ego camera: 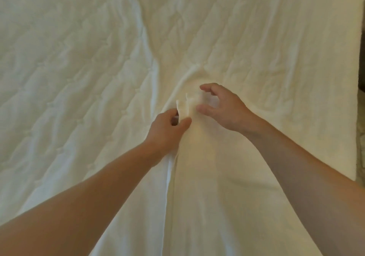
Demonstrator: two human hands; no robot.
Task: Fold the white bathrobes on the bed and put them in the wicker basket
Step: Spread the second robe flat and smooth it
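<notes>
Both forearms stretch across the robe, spread flat on the bed. The left hand pinches a raised edge of it, probably to lift a fold; the right hand hovers just beside, fingers spread, gripping nothing.

left hand, right hand, left forearm, right forearm, all bare

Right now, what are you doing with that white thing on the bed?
A person is working on a white bathrobe spread on the quilted bed. The left hand pinches a bunched bit of its cloth, and the right hand reaches in beside it with fingers apart, not gripping. The robe isn't folded up yet, and no basket is in view.
</notes>
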